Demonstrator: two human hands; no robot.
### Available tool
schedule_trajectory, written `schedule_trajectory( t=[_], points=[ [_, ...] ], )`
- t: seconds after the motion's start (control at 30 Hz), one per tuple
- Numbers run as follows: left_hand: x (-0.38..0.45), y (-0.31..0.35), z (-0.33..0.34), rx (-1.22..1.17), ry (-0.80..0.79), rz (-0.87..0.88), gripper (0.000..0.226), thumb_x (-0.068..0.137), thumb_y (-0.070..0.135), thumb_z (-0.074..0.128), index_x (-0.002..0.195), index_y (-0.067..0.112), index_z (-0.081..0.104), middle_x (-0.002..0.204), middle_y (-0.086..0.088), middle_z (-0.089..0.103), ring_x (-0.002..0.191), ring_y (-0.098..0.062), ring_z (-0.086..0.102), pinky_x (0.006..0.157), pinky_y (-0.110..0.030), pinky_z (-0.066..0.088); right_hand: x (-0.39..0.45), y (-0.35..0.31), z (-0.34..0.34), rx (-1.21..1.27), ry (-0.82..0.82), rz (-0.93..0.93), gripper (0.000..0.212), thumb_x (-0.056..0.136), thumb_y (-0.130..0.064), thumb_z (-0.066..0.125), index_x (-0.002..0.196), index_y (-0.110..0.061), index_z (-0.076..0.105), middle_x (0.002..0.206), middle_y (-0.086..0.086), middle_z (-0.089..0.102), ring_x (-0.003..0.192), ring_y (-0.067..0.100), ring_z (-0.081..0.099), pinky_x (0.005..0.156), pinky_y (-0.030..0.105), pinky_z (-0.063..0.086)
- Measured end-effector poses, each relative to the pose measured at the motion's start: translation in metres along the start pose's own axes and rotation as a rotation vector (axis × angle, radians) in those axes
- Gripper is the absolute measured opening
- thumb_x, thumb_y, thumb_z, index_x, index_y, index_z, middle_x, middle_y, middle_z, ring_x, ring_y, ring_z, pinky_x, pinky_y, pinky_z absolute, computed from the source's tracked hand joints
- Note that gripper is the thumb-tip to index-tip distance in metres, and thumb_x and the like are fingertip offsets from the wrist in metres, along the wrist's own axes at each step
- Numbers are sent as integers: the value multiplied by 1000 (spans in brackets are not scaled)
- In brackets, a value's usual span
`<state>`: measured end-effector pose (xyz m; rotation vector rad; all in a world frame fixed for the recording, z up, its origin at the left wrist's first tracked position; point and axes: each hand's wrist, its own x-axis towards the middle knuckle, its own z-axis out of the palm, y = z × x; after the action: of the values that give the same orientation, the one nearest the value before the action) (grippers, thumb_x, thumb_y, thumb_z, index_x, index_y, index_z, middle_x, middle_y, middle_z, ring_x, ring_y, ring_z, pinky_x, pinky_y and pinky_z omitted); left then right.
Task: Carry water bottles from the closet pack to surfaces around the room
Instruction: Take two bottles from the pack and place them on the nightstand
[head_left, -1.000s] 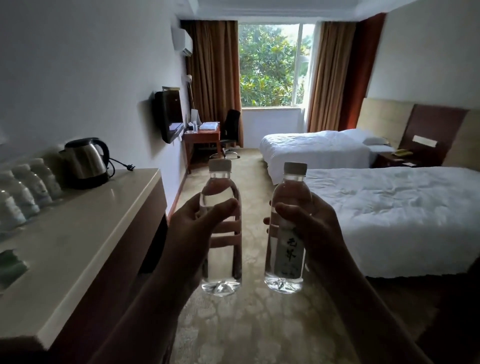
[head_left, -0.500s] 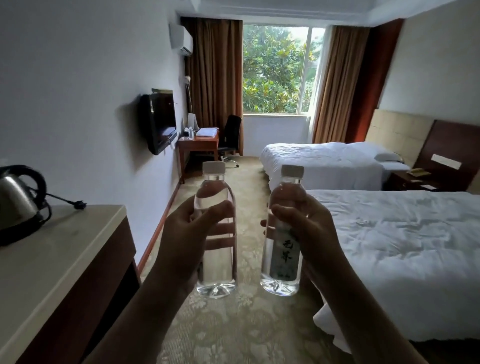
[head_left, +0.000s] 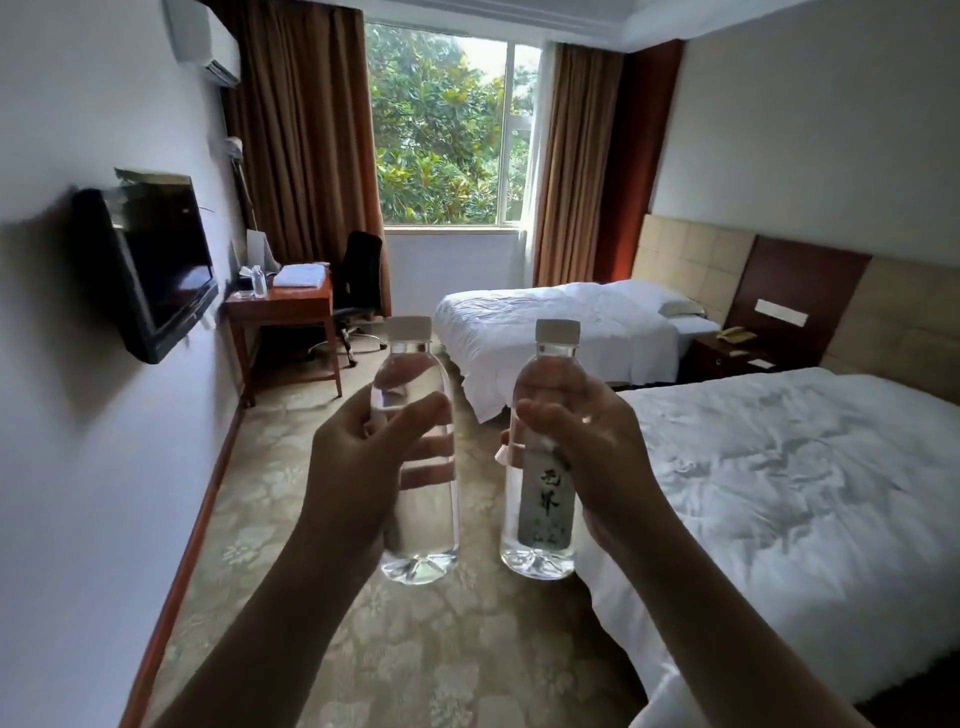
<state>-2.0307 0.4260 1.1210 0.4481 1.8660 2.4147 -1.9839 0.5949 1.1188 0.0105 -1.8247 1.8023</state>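
Note:
My left hand (head_left: 358, 467) grips a clear water bottle (head_left: 423, 530) with a white cap, held upright over the carpet. My right hand (head_left: 597, 452) grips a second upright bottle (head_left: 543, 509), whose grey label with dark characters faces me. The two bottles stand side by side at chest height, a small gap between them. Another small bottle (head_left: 258, 282) stands on the wooden desk (head_left: 291, 304) by the window.
A wall-mounted TV (head_left: 156, 265) juts out on the left. Two white beds, the near bed (head_left: 779, 493) and the far bed (head_left: 561, 322), fill the right side, with a nightstand (head_left: 727, 356) between them. An office chair (head_left: 358, 291) stands at the desk. Patterned carpet (head_left: 415, 649) runs ahead.
I have walked forward into the room. The counter with the kettle and bottle pack has dropped out of view on the left; the TV, desk and beds are closer. Both hands still hold their bottles.

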Motion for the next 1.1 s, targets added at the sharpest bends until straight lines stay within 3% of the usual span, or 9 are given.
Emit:
schedule_trajectory(
  t=[0.17, 0.33, 0.47, 0.6, 0.83, 0.97, 1.1],
  points=[
    [128, -40, 7, 1, -15, -16, 56, 56, 42, 74, 108, 23, 69, 86, -2, 78, 72, -22, 76, 55, -30, 57, 107, 61, 8, 8, 31, -13, 13, 72, -19, 70, 84, -21, 69, 74, 1, 71, 66, 25, 71, 57, 29, 58],
    [257, -73, 14, 50, -26, 11, 55, 64, 36, 73, 116, 22, 67, 88, -4, 78, 72, -22, 76, 57, -30, 58, 229, 127, 11, -33, 20, -62, 19, 71, -24, 72, 89, -22, 69, 82, -3, 73, 73, 14, 74, 59, 22, 57],
    [363, -80, 16, 62, 13, 27, 47, 63, 36, 72, 109, 24, 69, 87, -5, 78, 68, -19, 75, 55, -27, 58, 343, 171, 26, 13, -9, -36, 33, 70, -28, 73, 100, -15, 68, 87, 1, 73, 80, 28, 74, 69, 39, 62],
    [459, -85, 10, 73, 42, 32, 45, 63, 36, 72, 106, 24, 69, 83, -3, 78, 64, -17, 74, 54, -27, 58, 442, 202, 51, 22, -69, -47, 43, 68, -38, 74, 101, -12, 66, 87, 1, 71, 80, 24, 73, 73, 42, 62],
    [631, -132, -21, 76, 77, 45, 48, 70, 33, 72, 116, 22, 67, 85, -2, 78, 69, -19, 76, 56, -28, 59, 600, 279, 98, 114, -156, -16, 29, 73, -24, 66, 98, -9, 63, 71, -6, 69, 64, 16, 70, 58, 23, 56],
    [749, -158, -36, 62, 44, 59, 41, 80, 25, 73, 120, 21, 66, 83, 0, 78, 69, -17, 75, 56, -29, 58, 693, 325, 125, 100, -103, -26, 28, 74, -22, 67, 98, -8, 65, 75, 1, 69, 66, 21, 71, 60, 27, 57],
    [871, -173, -26, 42, -59, 58, 48, 67, 33, 76, 113, 21, 69, 80, 3, 78, 67, -15, 75, 57, -29, 59, 788, 358, 130, 56, 6, -30, 19, 76, -25, 68, 94, -20, 68, 79, 0, 70, 72, 25, 72, 67, 34, 61]
  ],
)
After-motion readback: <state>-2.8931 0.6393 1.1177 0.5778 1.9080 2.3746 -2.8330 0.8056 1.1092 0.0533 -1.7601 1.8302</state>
